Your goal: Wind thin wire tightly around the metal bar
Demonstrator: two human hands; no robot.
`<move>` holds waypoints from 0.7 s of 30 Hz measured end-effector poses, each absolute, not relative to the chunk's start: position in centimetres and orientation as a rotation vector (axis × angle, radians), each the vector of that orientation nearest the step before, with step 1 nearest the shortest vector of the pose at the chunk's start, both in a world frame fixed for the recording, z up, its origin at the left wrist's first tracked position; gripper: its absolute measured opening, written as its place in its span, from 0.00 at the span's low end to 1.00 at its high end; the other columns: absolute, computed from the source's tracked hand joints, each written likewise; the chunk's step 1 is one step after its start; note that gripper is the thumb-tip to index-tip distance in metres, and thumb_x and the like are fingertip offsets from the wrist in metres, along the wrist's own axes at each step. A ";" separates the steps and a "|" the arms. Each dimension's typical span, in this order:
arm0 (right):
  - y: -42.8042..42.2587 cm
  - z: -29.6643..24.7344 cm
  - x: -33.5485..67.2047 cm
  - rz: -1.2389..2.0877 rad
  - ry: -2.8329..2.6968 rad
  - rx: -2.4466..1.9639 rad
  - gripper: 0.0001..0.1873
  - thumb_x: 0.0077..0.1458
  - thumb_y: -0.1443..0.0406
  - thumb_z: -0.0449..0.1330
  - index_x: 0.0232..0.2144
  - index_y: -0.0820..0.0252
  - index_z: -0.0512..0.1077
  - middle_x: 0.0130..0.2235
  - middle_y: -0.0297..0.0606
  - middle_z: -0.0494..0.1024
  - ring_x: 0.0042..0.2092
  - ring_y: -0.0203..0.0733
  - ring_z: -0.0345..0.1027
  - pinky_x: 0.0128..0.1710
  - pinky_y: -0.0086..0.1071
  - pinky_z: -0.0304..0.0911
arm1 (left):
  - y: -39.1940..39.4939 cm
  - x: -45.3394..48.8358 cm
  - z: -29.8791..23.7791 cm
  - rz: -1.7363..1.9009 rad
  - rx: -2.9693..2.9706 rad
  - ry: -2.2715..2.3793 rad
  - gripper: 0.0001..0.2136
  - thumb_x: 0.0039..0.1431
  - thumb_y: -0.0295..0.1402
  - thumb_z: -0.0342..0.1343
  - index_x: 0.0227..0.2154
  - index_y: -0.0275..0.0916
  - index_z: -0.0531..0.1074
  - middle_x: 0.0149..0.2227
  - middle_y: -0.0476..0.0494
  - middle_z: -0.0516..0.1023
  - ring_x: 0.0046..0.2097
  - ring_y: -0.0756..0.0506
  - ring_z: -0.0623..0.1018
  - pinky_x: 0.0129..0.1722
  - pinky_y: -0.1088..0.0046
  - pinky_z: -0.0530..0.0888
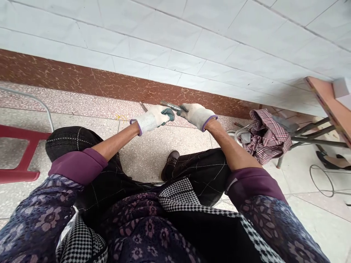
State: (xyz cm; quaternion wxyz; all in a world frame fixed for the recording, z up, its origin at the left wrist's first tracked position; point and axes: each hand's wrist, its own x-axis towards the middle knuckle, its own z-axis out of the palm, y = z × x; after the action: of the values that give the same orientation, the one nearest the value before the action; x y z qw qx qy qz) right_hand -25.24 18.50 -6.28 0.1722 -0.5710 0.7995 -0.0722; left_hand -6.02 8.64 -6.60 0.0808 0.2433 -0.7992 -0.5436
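My right hand (195, 113), in a white knitted glove with dark green fingers, grips a short rod wound with shiny wire (173, 106). The rod points left, its bare brownish end towards the wall. Close by on the left, my left hand (159, 115) wears a matching glove. Its fingers are curled closed beneath the rod, apart from my right hand. Whatever they pinch, if anything, is too small to make out. Behind the left glove, a thin dark stick (143, 107) leans near the foot of the wall.
A red plastic stool (22, 171) stands at the left. Some yellow scraps (120, 117) lie on the floor. To the right, checked cloth (270, 140) is bundled beside a wooden table (329, 100). Farther right are a wire hoop (330, 193) and shoes (333, 160). A tiled wall (164, 33) rises ahead.
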 end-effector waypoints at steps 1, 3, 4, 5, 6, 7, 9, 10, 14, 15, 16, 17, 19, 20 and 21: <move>18.4 -6.0 -25.2 -0.182 2.313 -1.631 0.14 0.65 0.56 0.58 0.42 0.59 0.75 0.36 0.43 0.76 0.36 0.43 0.67 0.37 0.37 0.61 | 8.7 -6.0 -6.8 -1.686 0.733 -2.363 0.06 0.59 0.24 0.55 0.34 0.34 0.77 0.23 0.51 0.67 0.21 0.54 0.62 0.21 0.74 0.56; 18.6 -5.3 -25.0 -0.283 2.331 -1.568 0.12 0.65 0.56 0.58 0.39 0.59 0.74 0.32 0.40 0.73 0.31 0.40 0.63 0.31 0.35 0.59 | 8.6 -5.9 -7.4 -1.823 0.742 -2.292 0.08 0.63 0.26 0.53 0.38 0.35 0.77 0.22 0.52 0.65 0.19 0.54 0.60 0.20 0.73 0.54; 18.9 -4.9 -24.7 -0.397 2.294 -1.498 0.12 0.64 0.57 0.58 0.38 0.59 0.73 0.30 0.38 0.71 0.28 0.38 0.61 0.27 0.34 0.58 | 8.4 -5.9 -7.7 -1.878 0.738 -2.257 0.08 0.64 0.27 0.53 0.40 0.35 0.77 0.21 0.52 0.65 0.19 0.54 0.59 0.19 0.73 0.53; 19.2 -4.4 -24.4 -0.516 2.240 -1.418 0.11 0.64 0.58 0.58 0.37 0.60 0.73 0.28 0.36 0.68 0.26 0.36 0.59 0.24 0.33 0.56 | 8.1 -5.9 -8.0 -1.919 0.725 -2.232 0.09 0.64 0.28 0.53 0.41 0.35 0.77 0.22 0.52 0.66 0.18 0.55 0.59 0.19 0.73 0.53; 19.6 -4.0 -24.1 -0.622 2.174 -1.340 0.10 0.63 0.59 0.58 0.37 0.60 0.72 0.26 0.34 0.66 0.24 0.34 0.57 0.21 0.32 0.54 | 7.9 -6.0 -8.4 -1.941 0.715 -2.213 0.09 0.64 0.28 0.53 0.41 0.35 0.77 0.22 0.51 0.67 0.18 0.55 0.60 0.18 0.73 0.53; 20.0 -3.5 -23.6 -0.709 2.104 -1.276 0.10 0.63 0.59 0.58 0.37 0.60 0.72 0.25 0.32 0.64 0.22 0.33 0.55 0.18 0.30 0.53 | 7.6 -6.1 -8.6 -1.950 0.706 -2.202 0.08 0.64 0.28 0.53 0.41 0.35 0.77 0.22 0.51 0.67 0.18 0.55 0.60 0.18 0.73 0.53; 20.8 -2.8 -22.6 -0.801 1.970 -1.218 0.11 0.61 0.58 0.60 0.37 0.61 0.73 0.24 0.31 0.63 0.21 0.31 0.54 0.15 0.28 0.51 | 7.1 -6.3 -9.1 -1.954 0.697 -2.190 0.08 0.64 0.28 0.53 0.40 0.35 0.77 0.22 0.50 0.69 0.18 0.55 0.60 0.18 0.73 0.54; 21.1 -2.5 -22.1 -0.814 1.910 -1.210 0.12 0.61 0.57 0.61 0.36 0.61 0.73 0.24 0.30 0.63 0.21 0.31 0.54 0.15 0.27 0.50 | 6.8 -6.4 -9.2 -1.951 0.705 -2.185 0.07 0.64 0.27 0.53 0.39 0.35 0.77 0.22 0.50 0.69 0.18 0.55 0.60 0.18 0.73 0.54; 22.0 -2.2 -21.0 -0.694 1.686 -1.210 0.14 0.60 0.55 0.63 0.38 0.62 0.76 0.24 0.31 0.66 0.20 0.29 0.54 0.14 0.26 0.52 | 6.3 -6.4 -8.6 -1.900 0.734 -2.175 0.06 0.60 0.23 0.54 0.34 0.35 0.75 0.21 0.51 0.68 0.18 0.55 0.61 0.18 0.74 0.55; 22.1 -2.3 -21.0 -0.644 1.652 -1.211 0.14 0.60 0.56 0.63 0.39 0.62 0.77 0.24 0.31 0.67 0.21 0.30 0.55 0.15 0.26 0.53 | 6.3 -6.3 -8.2 -1.898 0.705 -2.174 0.06 0.58 0.21 0.54 0.33 0.34 0.75 0.22 0.51 0.69 0.19 0.55 0.62 0.19 0.75 0.57; 22.1 -2.5 -21.0 -0.592 1.638 -1.211 0.15 0.59 0.56 0.64 0.41 0.62 0.78 0.24 0.32 0.69 0.21 0.30 0.56 0.15 0.26 0.54 | 6.3 -6.2 -7.8 -1.894 0.677 -2.179 0.07 0.56 0.20 0.54 0.32 0.34 0.76 0.23 0.51 0.71 0.21 0.55 0.63 0.21 0.76 0.58; 22.1 -2.6 -21.2 -0.543 1.643 -1.212 0.15 0.59 0.57 0.65 0.41 0.63 0.78 0.25 0.33 0.70 0.22 0.31 0.57 0.16 0.26 0.55 | 6.3 -6.1 -7.3 -1.881 0.663 -2.192 0.07 0.53 0.18 0.55 0.31 0.33 0.76 0.25 0.50 0.73 0.23 0.55 0.65 0.22 0.77 0.60; 22.1 -2.9 -21.7 -0.483 1.683 -1.217 0.16 0.58 0.57 0.67 0.41 0.64 0.79 0.25 0.35 0.72 0.23 0.33 0.60 0.17 0.26 0.57 | 6.4 -6.0 -6.5 -1.804 0.706 -2.233 0.08 0.49 0.16 0.56 0.28 0.33 0.76 0.27 0.48 0.75 0.27 0.54 0.68 0.26 0.78 0.62; 22.1 -3.1 -21.9 -0.470 1.706 -1.220 0.16 0.59 0.56 0.67 0.40 0.64 0.79 0.26 0.36 0.74 0.24 0.33 0.62 0.19 0.26 0.59 | 6.5 -5.9 -6.2 -1.755 0.729 -2.259 0.08 0.48 0.16 0.56 0.27 0.32 0.77 0.28 0.48 0.76 0.28 0.54 0.69 0.27 0.78 0.63; 22.2 -3.2 -22.1 -0.466 1.731 -1.221 0.15 0.60 0.56 0.67 0.40 0.64 0.78 0.28 0.38 0.75 0.26 0.34 0.63 0.20 0.27 0.61 | 6.5 -5.9 -6.0 -1.716 0.752 -2.288 0.08 0.48 0.16 0.56 0.28 0.32 0.78 0.28 0.48 0.76 0.28 0.54 0.69 0.27 0.77 0.63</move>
State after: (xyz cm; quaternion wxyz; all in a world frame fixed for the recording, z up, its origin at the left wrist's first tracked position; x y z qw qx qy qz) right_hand -22.11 22.16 -3.23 0.4675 -0.4977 0.7055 -0.1898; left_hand -5.95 6.54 -6.01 0.0922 0.2533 -0.7704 -0.5778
